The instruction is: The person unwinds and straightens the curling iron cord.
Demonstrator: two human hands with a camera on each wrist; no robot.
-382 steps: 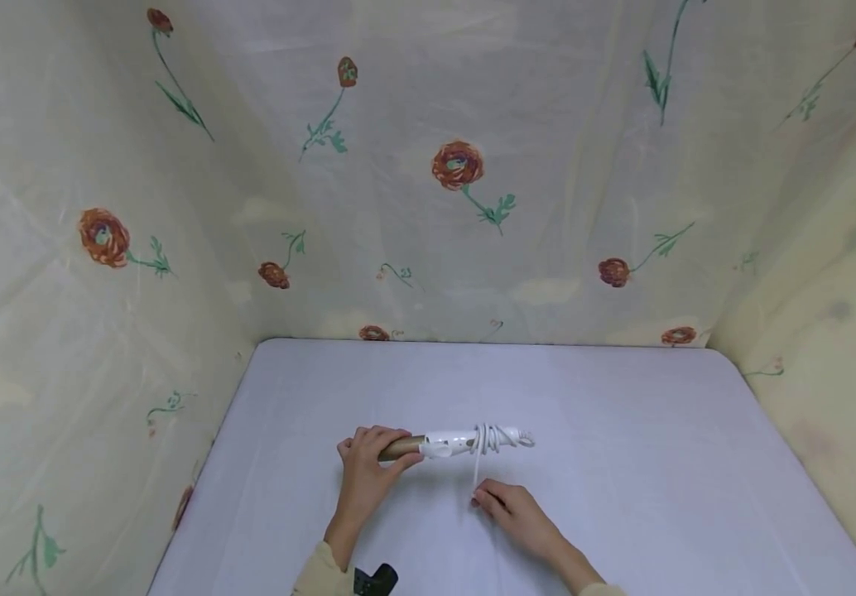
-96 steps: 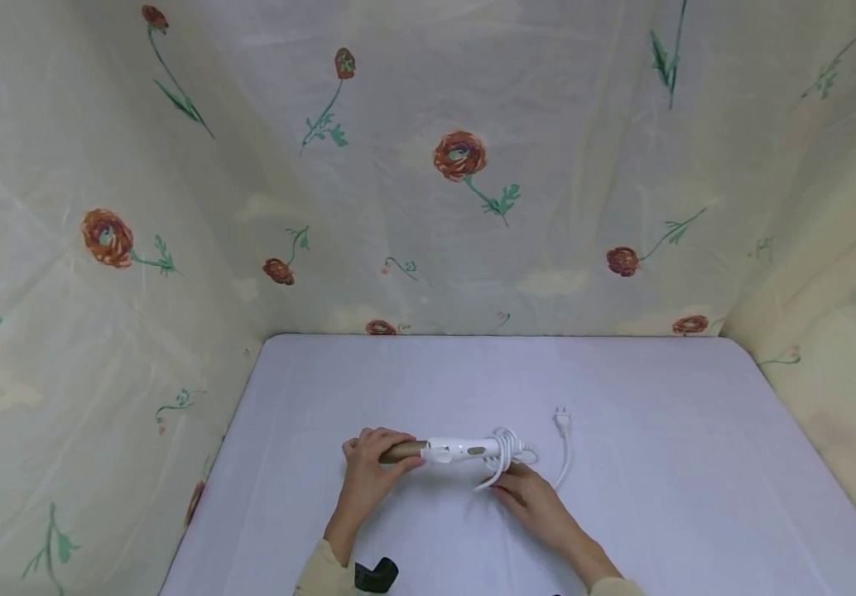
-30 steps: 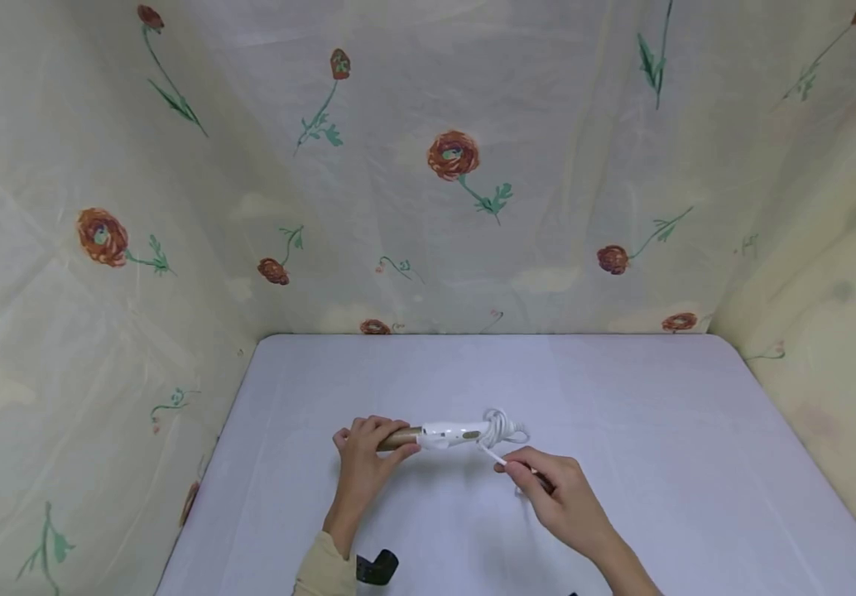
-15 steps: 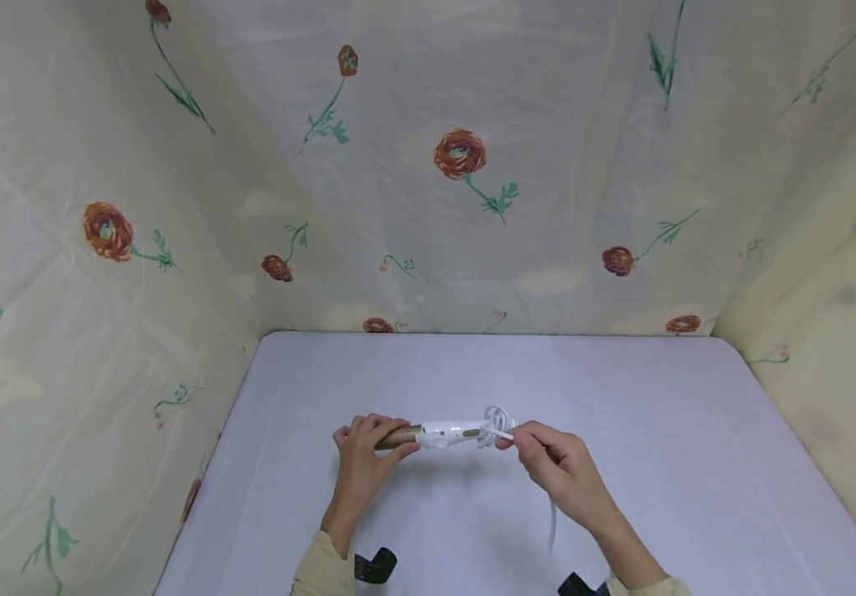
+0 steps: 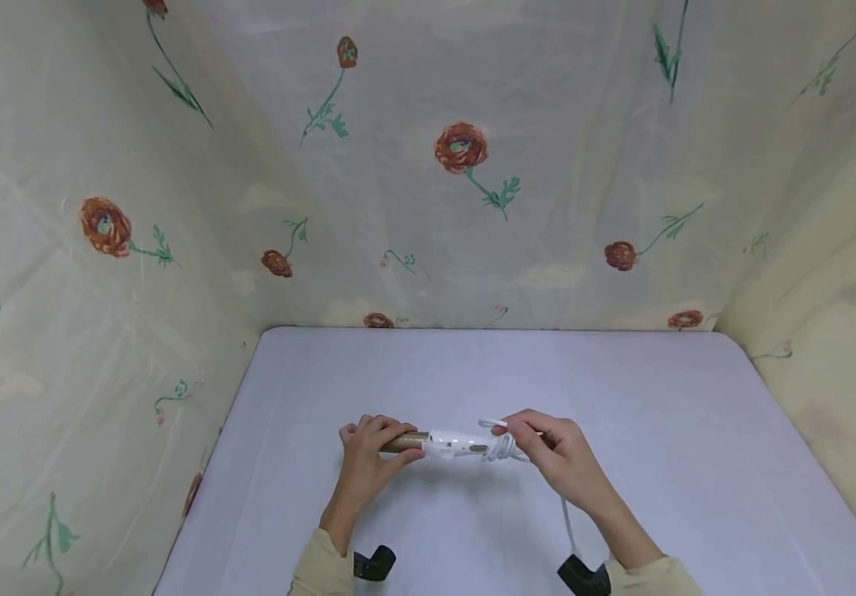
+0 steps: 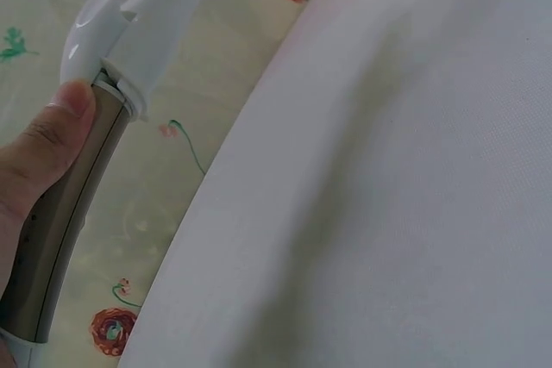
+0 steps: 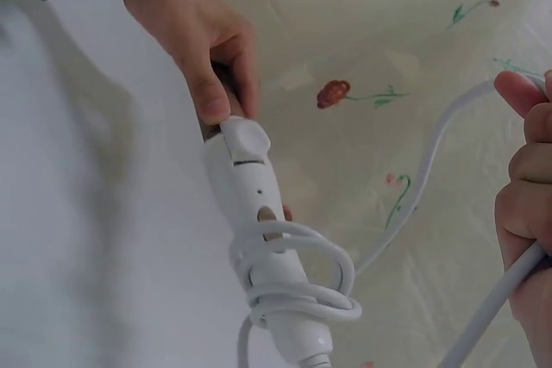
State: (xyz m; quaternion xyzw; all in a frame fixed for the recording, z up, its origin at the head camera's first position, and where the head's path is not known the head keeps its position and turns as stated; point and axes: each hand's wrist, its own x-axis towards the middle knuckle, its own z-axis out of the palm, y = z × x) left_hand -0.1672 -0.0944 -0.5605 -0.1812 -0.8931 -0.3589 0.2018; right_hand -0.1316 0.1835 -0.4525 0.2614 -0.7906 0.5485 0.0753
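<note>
My left hand (image 5: 368, 468) grips the gold barrel of a curling iron (image 5: 450, 444) with a white handle, held level over the table; in the left wrist view the thumb lies along the barrel (image 6: 65, 213). A white cord (image 7: 293, 295) loops several times around the handle's far end. My right hand (image 5: 569, 463) pinches a stretch of this cord just above and beyond the coils. In the right wrist view a slack arc of cord (image 7: 431, 148) runs from the coils to the fingers. The cord's tail (image 5: 568, 521) hangs below the right hand; its plug is out of sight.
The white table (image 5: 309, 372) has rounded far corners. Flower-printed curtains (image 5: 547, 190) enclose it at the back and both sides. Black wrist-worn pieces (image 5: 374, 563) show at both wrists.
The right hand has drawn the cord from in front of the handle, up across it, to its upper side. The left hand keeps its grip on the barrel throughout.
</note>
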